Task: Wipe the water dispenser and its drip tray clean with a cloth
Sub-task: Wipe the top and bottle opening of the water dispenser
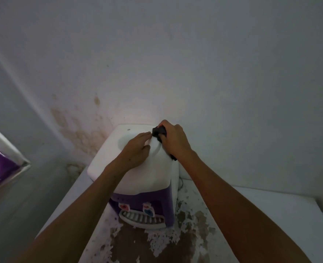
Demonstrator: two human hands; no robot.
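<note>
The tabletop (251,215), its surface peeling and stained, is carrying the water dispenser (138,173) at centre frame, against the wall. The dispenser's white top is facing the camera, with the purple front and drip tray (141,218) lying at six o'clock, untouched. The right hand (174,139) is gripping a dark cloth (158,132), fingers curled fully round it, pressing it on the top's far edge at twelve o'clock, apparently to scrub there. The left hand (136,149) is resting on the top with fingers extended, its tips just beside the cloth, likely steadying the unit. Most of the cloth is hidden inside the grip.
</note>
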